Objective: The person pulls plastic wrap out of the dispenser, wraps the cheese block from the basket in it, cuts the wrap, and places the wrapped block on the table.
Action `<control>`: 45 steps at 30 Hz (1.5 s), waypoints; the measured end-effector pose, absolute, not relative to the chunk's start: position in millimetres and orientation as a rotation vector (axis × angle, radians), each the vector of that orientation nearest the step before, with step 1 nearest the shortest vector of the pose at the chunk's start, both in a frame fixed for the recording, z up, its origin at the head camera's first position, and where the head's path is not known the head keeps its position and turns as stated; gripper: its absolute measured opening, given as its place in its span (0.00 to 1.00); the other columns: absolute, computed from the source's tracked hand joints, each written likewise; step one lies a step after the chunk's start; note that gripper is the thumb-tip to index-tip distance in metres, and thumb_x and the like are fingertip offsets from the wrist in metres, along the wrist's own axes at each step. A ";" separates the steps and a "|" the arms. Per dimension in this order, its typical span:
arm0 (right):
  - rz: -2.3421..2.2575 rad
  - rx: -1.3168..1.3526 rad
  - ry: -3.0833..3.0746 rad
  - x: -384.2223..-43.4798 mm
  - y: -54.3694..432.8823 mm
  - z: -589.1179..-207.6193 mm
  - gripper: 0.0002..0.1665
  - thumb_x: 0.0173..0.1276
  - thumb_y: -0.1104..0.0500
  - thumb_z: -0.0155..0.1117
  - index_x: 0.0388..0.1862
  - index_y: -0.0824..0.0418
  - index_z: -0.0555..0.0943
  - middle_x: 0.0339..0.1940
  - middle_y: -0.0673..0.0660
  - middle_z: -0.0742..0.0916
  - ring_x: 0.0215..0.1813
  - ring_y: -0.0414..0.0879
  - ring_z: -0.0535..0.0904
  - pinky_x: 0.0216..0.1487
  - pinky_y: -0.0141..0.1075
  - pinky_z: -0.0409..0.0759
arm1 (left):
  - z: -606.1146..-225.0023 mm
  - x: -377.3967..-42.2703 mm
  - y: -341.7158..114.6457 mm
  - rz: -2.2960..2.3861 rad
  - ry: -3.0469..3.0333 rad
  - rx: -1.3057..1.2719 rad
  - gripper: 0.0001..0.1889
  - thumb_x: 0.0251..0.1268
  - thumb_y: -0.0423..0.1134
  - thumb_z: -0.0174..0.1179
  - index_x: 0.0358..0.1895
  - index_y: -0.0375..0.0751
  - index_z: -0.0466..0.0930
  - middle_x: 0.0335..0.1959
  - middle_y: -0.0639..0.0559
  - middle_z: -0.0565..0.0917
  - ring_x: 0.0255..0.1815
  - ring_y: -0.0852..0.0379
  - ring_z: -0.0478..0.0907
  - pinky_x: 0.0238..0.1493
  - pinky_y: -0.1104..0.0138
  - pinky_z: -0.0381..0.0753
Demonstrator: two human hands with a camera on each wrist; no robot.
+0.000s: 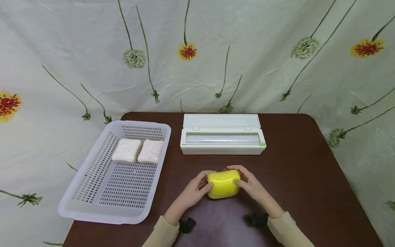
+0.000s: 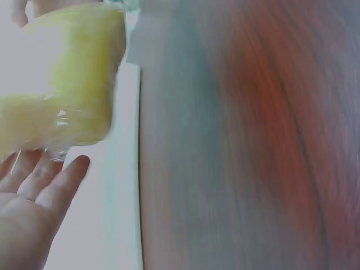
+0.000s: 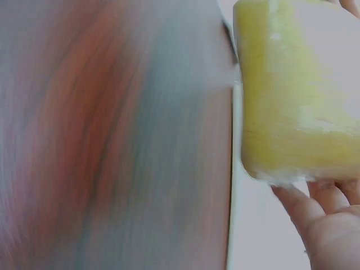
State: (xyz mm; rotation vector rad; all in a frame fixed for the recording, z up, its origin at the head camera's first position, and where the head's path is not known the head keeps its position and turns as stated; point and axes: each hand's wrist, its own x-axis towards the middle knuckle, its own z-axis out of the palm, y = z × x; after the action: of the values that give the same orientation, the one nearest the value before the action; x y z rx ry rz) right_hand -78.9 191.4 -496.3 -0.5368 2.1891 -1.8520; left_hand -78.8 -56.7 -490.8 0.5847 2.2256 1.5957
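Note:
A yellow rounded block [image 1: 223, 185], glossy under clear plastic film, is held up between both hands over the front of the table. My left hand [image 1: 192, 192] grips its left end, the thumb on the near face and the fingers behind. At the other end my right hand [image 1: 253, 187] grips it the same way. In the left wrist view the left fingers [image 2: 62, 183] lie against the wrapped edge of the block [image 2: 84, 73]. The right wrist view shows the right fingers [image 3: 298, 205] at the other edge of the block [image 3: 287, 95], where the film looks wrinkled.
Behind the block lies a white cling film dispenser [image 1: 222, 150], lid raised, with a film roll [image 1: 222, 139] inside and a green slider [image 1: 262, 144]. A white perforated basket [image 1: 66, 206] at left holds two pale speckled square pieces [image 1: 127, 150]. Flowered cloth [image 1: 247, 27] hangs behind the dark table [image 1: 296, 154].

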 end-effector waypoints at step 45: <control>-2.010 -0.305 1.981 -62.8 182.8 -498.6 0.65 0.53 0.66 0.78 0.79 0.63 0.44 0.73 0.69 0.60 0.58 0.41 0.74 0.54 0.29 0.80 | -491.9 -73.8 -50.4 1.889 1.810 0.386 0.65 0.50 0.30 0.75 0.80 0.45 0.30 0.77 0.42 0.57 0.71 0.44 0.67 0.60 0.74 0.76</control>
State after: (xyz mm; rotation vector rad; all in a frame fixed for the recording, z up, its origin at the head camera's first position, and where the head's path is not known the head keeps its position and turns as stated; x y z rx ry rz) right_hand -62.8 182.8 -498.6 -0.3055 1.9810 -2.0101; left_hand -73.8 -50.4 -491.9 0.3863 1.8097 1.8887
